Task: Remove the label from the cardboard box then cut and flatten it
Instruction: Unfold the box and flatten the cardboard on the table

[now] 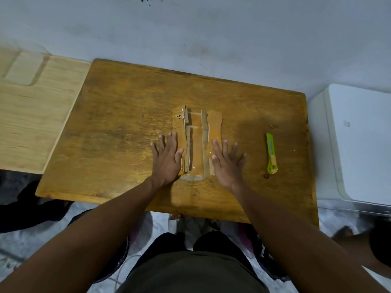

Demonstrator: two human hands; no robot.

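Now both palms spread flat, left hand and right hand pressing cut cardboard box onto wooden table, green cutter lying well right.

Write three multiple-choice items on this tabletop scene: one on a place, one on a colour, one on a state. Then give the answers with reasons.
1. Where does the utility knife lie?
A. to the right of the right hand
B. under the left hand
C. on the pale wooden board

2. What colour is the knife's body?
A. red
B. bright green
C. black

3. How do the hands meet the cardboard box?
A. pinching it in the air
B. clear of it
C. pressing it flat, palms down

Answers: 
1 A, the utility knife lies alone on the brown table, beyond the right hand. 
2 B, its casing is lime green. 
3 C, the left hand and right hand lie open on the flattened cardboard box.
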